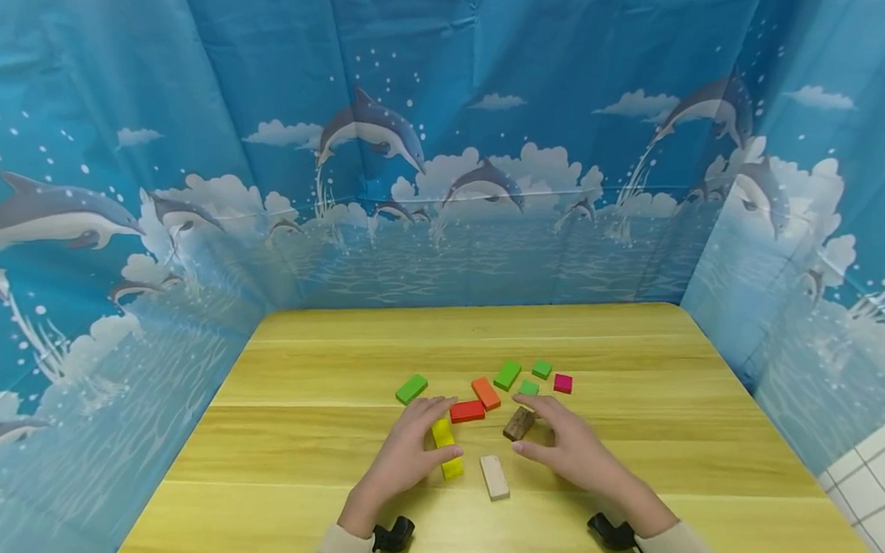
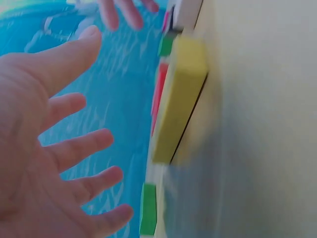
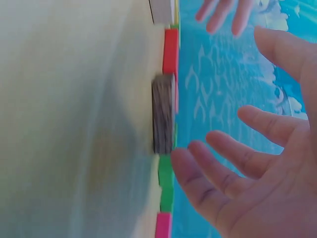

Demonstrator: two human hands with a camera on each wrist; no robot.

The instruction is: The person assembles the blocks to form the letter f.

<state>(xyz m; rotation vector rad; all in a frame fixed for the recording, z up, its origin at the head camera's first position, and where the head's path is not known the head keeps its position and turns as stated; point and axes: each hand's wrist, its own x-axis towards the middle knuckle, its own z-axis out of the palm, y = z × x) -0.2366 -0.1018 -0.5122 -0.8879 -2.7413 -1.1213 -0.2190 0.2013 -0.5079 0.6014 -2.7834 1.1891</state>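
Over the left part of the block group is my left hand [image 1: 405,454], fingers spread and holding nothing. A yellow block [image 1: 453,470] lies beneath its thumb, partly covered by it in the head view. My right hand [image 1: 572,447] hovers with fingers apart beside a dark brown wood-grained block [image 1: 519,424]; its palm [image 3: 277,198] is bare in the right wrist view. Between the two hands lies a cream block [image 1: 494,477]. A red block [image 1: 468,411] is just beyond the left fingertips, its end close to an orange block [image 1: 486,394].
Farther back on the wooden table [image 1: 309,450] lie a green block [image 1: 412,388] at left, another green block [image 1: 507,375], two small green pieces [image 1: 542,369] and a magenta piece [image 1: 563,384]. A blue dolphin-print curtain [image 1: 441,251] stands behind the table and along its sides.
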